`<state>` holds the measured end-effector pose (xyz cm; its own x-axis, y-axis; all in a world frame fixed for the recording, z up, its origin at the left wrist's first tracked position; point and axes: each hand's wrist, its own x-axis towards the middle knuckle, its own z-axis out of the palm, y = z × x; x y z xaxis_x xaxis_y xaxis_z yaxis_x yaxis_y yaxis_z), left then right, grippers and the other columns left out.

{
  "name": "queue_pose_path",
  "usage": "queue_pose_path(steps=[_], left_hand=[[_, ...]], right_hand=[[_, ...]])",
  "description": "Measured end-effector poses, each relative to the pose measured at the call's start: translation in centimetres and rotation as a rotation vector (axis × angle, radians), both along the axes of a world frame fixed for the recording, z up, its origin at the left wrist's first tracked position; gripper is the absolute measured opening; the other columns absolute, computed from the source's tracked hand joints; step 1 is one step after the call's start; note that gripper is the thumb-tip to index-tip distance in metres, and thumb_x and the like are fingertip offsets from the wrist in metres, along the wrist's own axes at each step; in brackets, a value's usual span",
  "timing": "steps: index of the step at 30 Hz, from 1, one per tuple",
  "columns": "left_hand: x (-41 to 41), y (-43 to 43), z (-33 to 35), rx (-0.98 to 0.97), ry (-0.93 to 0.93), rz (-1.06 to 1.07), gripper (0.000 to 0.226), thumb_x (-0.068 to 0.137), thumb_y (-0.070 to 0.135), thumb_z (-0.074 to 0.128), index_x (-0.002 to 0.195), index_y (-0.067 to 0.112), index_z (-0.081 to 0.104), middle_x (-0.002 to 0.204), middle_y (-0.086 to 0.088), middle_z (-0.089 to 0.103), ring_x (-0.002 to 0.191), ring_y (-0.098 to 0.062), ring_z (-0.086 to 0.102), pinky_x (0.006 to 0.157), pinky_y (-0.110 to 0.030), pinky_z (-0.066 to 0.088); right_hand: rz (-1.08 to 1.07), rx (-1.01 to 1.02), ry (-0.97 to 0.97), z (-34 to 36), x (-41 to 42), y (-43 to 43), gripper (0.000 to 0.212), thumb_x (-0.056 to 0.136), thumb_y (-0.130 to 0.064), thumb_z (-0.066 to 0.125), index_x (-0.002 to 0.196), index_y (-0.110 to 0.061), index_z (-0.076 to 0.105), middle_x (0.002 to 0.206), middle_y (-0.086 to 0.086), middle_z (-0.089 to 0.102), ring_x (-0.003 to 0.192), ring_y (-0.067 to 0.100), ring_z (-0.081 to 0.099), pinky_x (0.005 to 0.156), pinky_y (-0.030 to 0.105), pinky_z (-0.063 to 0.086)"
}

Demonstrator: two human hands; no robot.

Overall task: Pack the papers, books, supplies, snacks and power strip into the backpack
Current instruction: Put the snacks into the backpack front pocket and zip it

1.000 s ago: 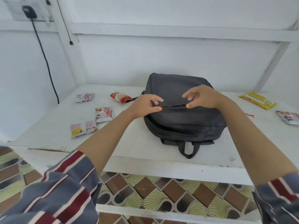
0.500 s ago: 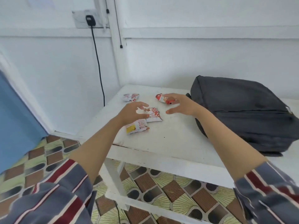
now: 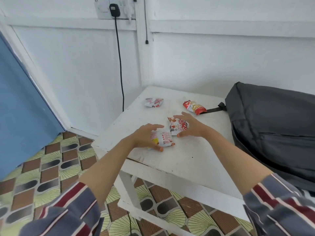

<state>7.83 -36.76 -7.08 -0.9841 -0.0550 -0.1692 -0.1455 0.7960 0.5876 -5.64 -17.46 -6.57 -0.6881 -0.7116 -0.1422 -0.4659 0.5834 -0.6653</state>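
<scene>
Presently, head view, one entry per item.

Table (image 3: 179,160): white painted wood, set in the corner of a white panelled room.

Backpack (image 3: 272,126): dark grey, lying flat on the right part of the table, partly cut off by the frame edge. Its dark strap (image 3: 213,109) trails left across the tabletop.

Snack packets, four, all on the left half of the table:
- white, red and yellow packet (image 3: 164,139), nearest the front edge;
- red-and-white packet (image 3: 178,127), just behind it and touching it;
- red packet (image 3: 194,107), further back, its right end resting on the strap;
- crumpled white-and-red packet (image 3: 154,102), near the far left edge, apart from the rest.

Left hand (image 3: 146,137): fingers arched over the white, red and yellow packet, thumb tip at its near edge. Whether the grip is closed cannot be told.

Right hand (image 3: 190,126): fingers spread and loose, bracketing the red-and-white packet, thumb at its near corner and forefinger above its far edge. The two hands are close together but not touching.

Sleeves: grey with red and white stripes, pushed up both forearms.

Surroundings: wall socket (image 3: 110,8) with a black cable (image 3: 120,65) hanging down the wall; blue panel (image 3: 20,99) at left; patterned floor tiles (image 3: 42,176).
</scene>
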Motion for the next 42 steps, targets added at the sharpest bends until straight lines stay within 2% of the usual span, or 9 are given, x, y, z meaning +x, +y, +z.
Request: queue_pose_path(steps=[4,13,19,22,25,30,34,38,42], left_hand=[[-1.0,-0.2,-0.5,-0.035,0.019,-0.022,0.084,0.063,0.037,0.084,0.135,0.037,0.041,0.127,0.002,0.048,0.117,-0.014,0.038,0.102,-0.033,0.033],[-2.2,-0.5,-0.7,-0.032,0.066,-0.04,0.072,0.068,0.028,0.082,0.131,0.033,0.048,0.122,0.004,0.049,0.115,-0.014,0.045,0.096,-0.028,0.037],[-3.3,0.7,1.8,-0.015,0.162,-0.075,0.071,0.067,0.025,0.082,0.13,0.03,0.05,0.125,0.001,0.05,0.114,-0.013,0.046,0.095,-0.026,0.038],[-4.0,2.3,3.7,0.014,0.206,-0.109,0.072,0.066,0.022,0.083,0.13,0.029,0.05,0.126,0.002,0.049,0.111,-0.012,0.046,0.088,-0.022,0.036],[-5.1,5.0,5.6,0.023,0.26,-0.163,0.074,0.064,0.022,0.084,0.13,0.03,0.051,0.123,0.001,0.05,0.112,-0.015,0.048,0.09,-0.026,0.039],[-7.1,11.6,8.4,0.045,0.34,-0.28,0.074,0.061,0.025,0.084,0.128,0.029,0.053,0.12,-0.002,0.052,0.109,-0.017,0.049,0.093,-0.032,0.044],[-8.9,17.9,9.5,0.02,0.373,-0.377,0.072,0.064,0.024,0.083,0.13,0.027,0.052,0.116,-0.002,0.051,0.104,-0.018,0.051,0.086,-0.035,0.049],[-11.7,23.5,9.9,-0.017,0.379,-0.425,0.078,0.061,0.034,0.083,0.131,0.029,0.051,0.117,-0.002,0.05,0.109,-0.019,0.049,0.097,-0.037,0.042],[-14.8,28.3,10.0,-0.064,0.369,-0.412,0.083,0.057,0.047,0.077,0.133,0.034,0.047,0.12,-0.002,0.048,0.113,-0.02,0.045,0.1,-0.042,0.039]], right_hand=[[0.04,0.054,-0.01,-1.3,-1.1,-0.5,0.077,0.074,-0.019,0.077,0.139,-0.033,0.038,0.155,0.001,0.011,0.142,0.02,0.018,0.111,0.034,0.02],[0.008,-0.007,0.094,-1.6,-1.0,0.1,0.056,0.079,-0.02,0.072,0.131,-0.027,0.052,0.138,0.005,0.039,0.128,0.02,0.039,0.098,0.022,0.029],[-0.073,-0.138,0.089,2.3,0.6,3.0,0.053,0.079,-0.018,0.073,0.128,-0.025,0.055,0.14,-0.002,0.044,0.131,0.014,0.036,0.103,0.026,0.029],[-0.136,-0.206,0.104,5.1,1.8,5.4,0.049,0.079,-0.014,0.072,0.125,-0.022,0.058,0.129,-0.007,0.05,0.119,0.007,0.043,0.093,0.018,0.029],[-0.218,-0.236,0.13,7.4,2.7,8.9,0.049,0.08,-0.015,0.07,0.126,-0.021,0.056,0.121,-0.01,0.048,0.11,0.006,0.044,0.089,0.014,0.03],[-0.36,-0.278,0.144,9.7,3.3,16.7,0.048,0.079,-0.014,0.071,0.125,-0.022,0.057,0.118,-0.005,0.055,0.106,0.014,0.054,0.087,0.022,0.038],[-0.448,-0.287,0.145,10.8,3.4,23.3,0.048,0.078,-0.013,0.072,0.123,-0.02,0.06,0.119,-0.002,0.06,0.104,0.013,0.057,0.085,0.019,0.04],[-0.525,-0.293,0.151,11.3,2.7,28.9,0.046,0.077,-0.015,0.073,0.121,-0.025,0.062,0.117,-0.002,0.062,0.102,0.013,0.058,0.083,0.018,0.043],[-0.563,-0.305,0.137,11.9,1.7,33.2,0.044,0.078,-0.012,0.073,0.119,-0.024,0.063,0.112,0.001,0.062,0.091,0.011,0.058,0.076,0.014,0.043]])
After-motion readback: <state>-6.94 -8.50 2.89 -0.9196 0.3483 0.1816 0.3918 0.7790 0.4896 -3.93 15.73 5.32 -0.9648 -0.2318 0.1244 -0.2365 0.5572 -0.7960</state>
